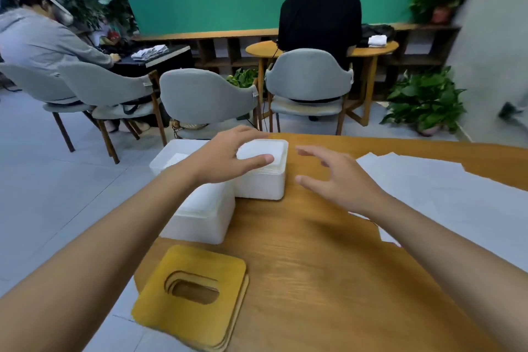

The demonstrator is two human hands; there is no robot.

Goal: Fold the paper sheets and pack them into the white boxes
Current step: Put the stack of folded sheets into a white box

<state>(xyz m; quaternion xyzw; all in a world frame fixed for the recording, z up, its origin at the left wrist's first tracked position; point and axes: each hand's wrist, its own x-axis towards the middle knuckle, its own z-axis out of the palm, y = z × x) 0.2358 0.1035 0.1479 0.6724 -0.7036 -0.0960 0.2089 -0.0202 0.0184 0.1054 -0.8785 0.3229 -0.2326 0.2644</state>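
Yellow lids [190, 294] nearest; left hand [225, 160] spread over the white box [263, 183], right hand [337, 180] splayed beside it, both empty; I'd steady it squarely before packing

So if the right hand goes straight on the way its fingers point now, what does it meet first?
Probably the farther white box, on its side wall: the right hand points at it with fingers spread and nothing between them. Depth is hard to judge.

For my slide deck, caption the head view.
Left hand over a white box, right hand open above the table.
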